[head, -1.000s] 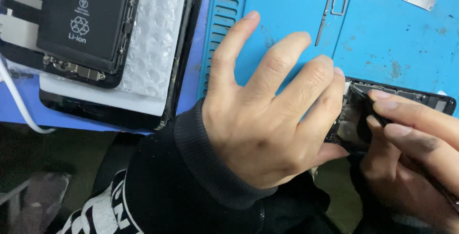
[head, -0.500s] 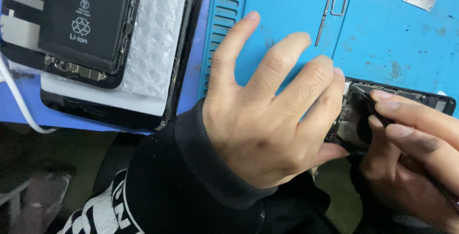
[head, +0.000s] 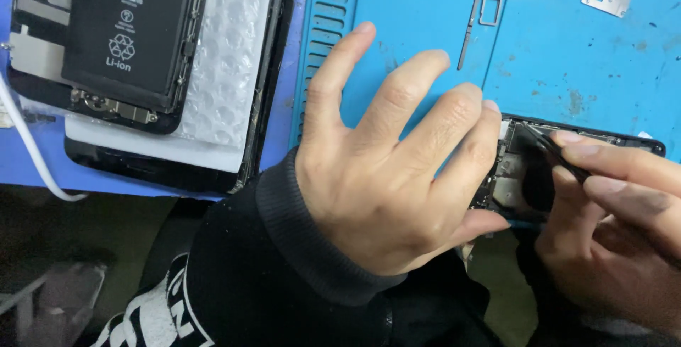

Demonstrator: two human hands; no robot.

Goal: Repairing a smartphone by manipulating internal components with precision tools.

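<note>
Big blue ribbed work mat under everything, with a black battery bearing white label marks sitting in an opened phone on white bubble wrap top left. The left hand, fingers spread wide, steadies the small opened phone frame at the mat's front edge, while the right hand pinches thin black tweezers over its metal insides.

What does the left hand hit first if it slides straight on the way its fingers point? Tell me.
The left hand points up and right across the blue mat. Its first obstacle would probably be the thin metal tray frame lying there, though whether the fingertips are on the mat or above it is unclear.
</note>
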